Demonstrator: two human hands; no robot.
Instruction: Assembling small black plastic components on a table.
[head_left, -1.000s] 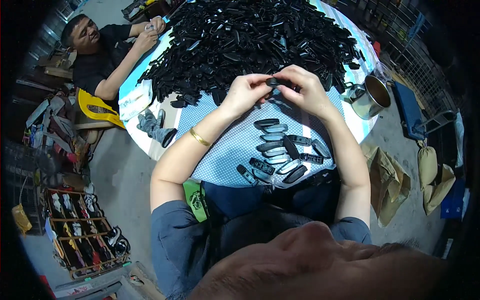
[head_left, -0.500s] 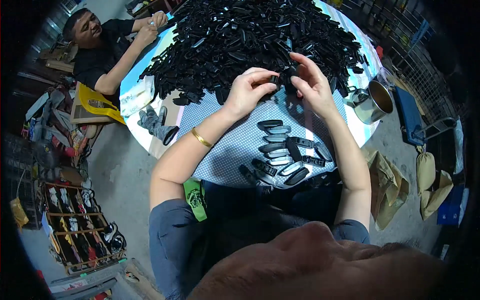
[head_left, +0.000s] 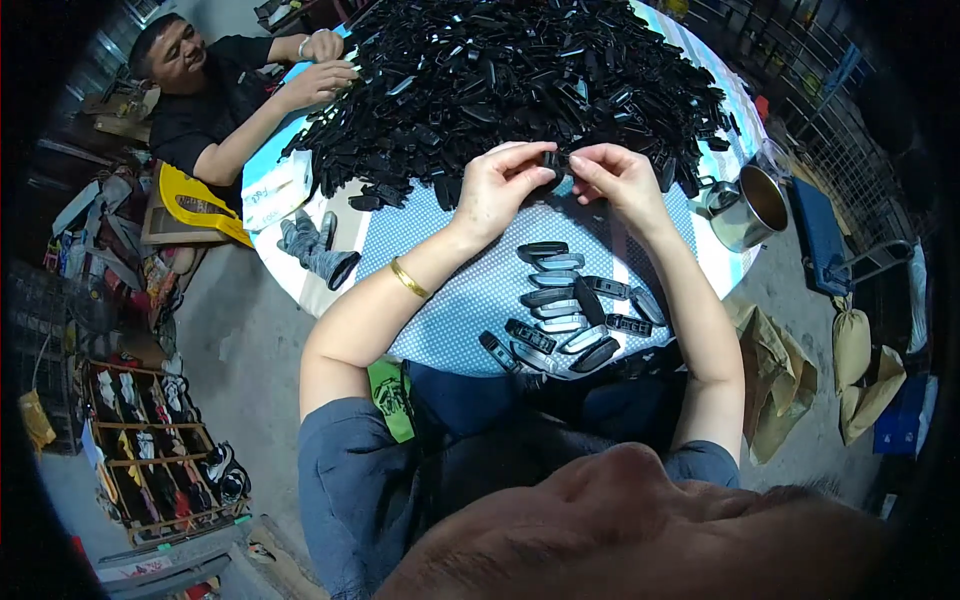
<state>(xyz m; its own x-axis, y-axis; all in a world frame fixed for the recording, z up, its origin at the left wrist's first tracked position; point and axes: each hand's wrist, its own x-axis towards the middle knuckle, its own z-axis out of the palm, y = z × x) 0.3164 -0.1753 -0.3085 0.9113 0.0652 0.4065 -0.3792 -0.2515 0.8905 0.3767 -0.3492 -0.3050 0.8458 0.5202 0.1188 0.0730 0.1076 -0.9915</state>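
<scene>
In the head view, pinches a small black part in the left hand, mostly covered by fingertips and hard to make out against the heap of black plastic pieces, cut off by the upper edge. Holds the right hand just beside, thumb and forefinger close together; cannot tell whether on another piece.

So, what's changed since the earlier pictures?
The right hand has come down and left toward the small black plastic piece still held in the left hand. The co-worker's lower hand reached right toward the heap of black parts. The oblong black-and-grey pieces stayed.
</scene>
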